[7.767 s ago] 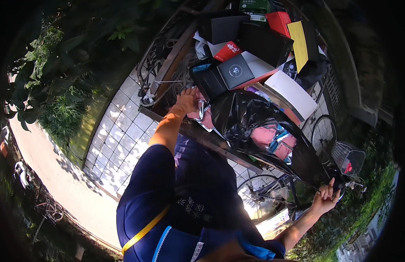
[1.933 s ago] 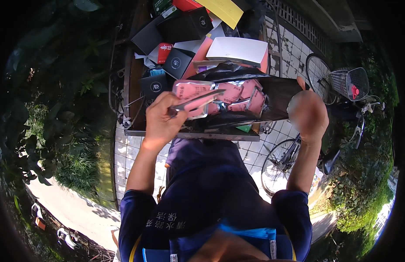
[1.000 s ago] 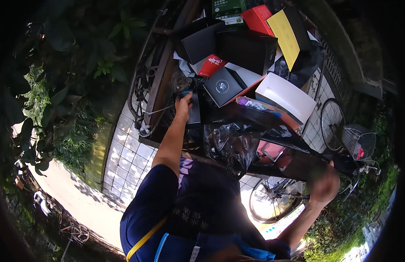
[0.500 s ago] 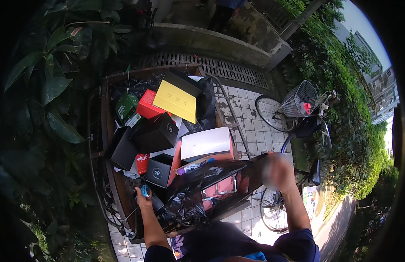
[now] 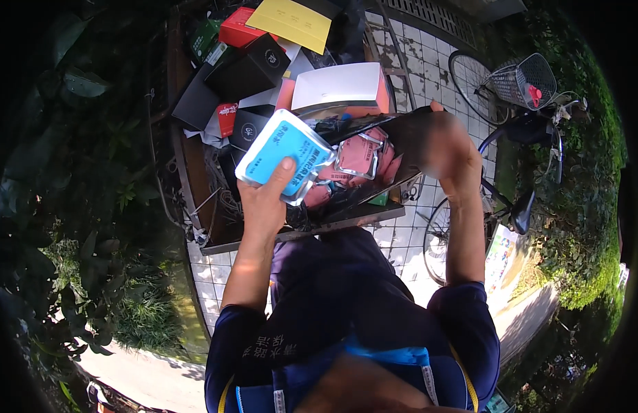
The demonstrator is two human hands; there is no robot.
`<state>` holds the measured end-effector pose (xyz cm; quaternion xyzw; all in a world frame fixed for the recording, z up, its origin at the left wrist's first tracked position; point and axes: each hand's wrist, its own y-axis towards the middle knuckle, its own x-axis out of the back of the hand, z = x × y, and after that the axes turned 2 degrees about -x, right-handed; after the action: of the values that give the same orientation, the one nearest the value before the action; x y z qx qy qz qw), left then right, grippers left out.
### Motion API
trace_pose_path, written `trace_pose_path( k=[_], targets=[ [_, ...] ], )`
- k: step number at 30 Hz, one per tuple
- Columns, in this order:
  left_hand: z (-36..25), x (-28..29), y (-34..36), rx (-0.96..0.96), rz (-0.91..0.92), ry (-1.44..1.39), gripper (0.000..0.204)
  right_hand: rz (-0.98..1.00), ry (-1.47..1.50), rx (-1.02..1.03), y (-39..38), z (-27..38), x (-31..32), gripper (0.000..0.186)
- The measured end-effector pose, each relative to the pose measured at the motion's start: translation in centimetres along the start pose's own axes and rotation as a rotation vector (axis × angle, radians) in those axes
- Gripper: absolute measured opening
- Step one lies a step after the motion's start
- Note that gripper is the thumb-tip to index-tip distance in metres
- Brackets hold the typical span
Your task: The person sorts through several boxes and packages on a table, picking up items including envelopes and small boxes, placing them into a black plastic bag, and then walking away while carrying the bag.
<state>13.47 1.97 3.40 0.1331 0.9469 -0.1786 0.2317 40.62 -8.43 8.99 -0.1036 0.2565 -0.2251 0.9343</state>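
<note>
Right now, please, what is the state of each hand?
Left hand: closed on a blue and white packet.
Right hand: blurred, at the rim of the black plastic bag; grip cannot be told.

Both arms come up from the 6 o'clock edge, bare forearms out of dark blue short sleeves, elbows bent and raised in front of the chest. The left hand sits a bit left of centre, fingers curled shut in a grip, thumb pointing up toward 12 o'clock and pressed flat. The right hand is over around 2 o'clock from centre, blurry, wrist bent, fingers seemingly closed, though honestly the blur makes the grip hard to read.
</note>
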Motion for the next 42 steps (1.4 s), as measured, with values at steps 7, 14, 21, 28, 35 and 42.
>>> trace_pose_path(
  k=[7,14,21,28,35,42],
  targets=[
    [1.6,-1.6,-3.3,-0.557,0.15,1.117,0.081,-0.057,-0.006,0.02,-0.3,-0.6,1.3,0.051],
    [8.5,9.9,-5.2,0.201,-0.062,1.34,0.042,0.061,0.006,-0.033,-1.0,-0.1,-1.1,0.035],
    [-4.3,6.3,-8.6,-0.1,-0.138,0.272,0.016,0.202,-0.039,-0.096,-2.8,0.9,-5.8,0.026],
    [-10.4,4.9,-11.4,-0.497,-0.19,0.184,0.02,0.509,0.082,-0.137,-4.5,4.8,-9.7,0.077],
    [-20.2,6.7,-19.4,-0.6,0.192,-0.186,0.029,0.896,0.217,-0.329,-2.8,7.1,-17.1,0.057],
    [-23.8,12.9,-26.0,-0.966,-0.541,0.144,0.034,0.966,0.175,-0.236,0.1,-0.2,-26.2,0.027]
  ],
)
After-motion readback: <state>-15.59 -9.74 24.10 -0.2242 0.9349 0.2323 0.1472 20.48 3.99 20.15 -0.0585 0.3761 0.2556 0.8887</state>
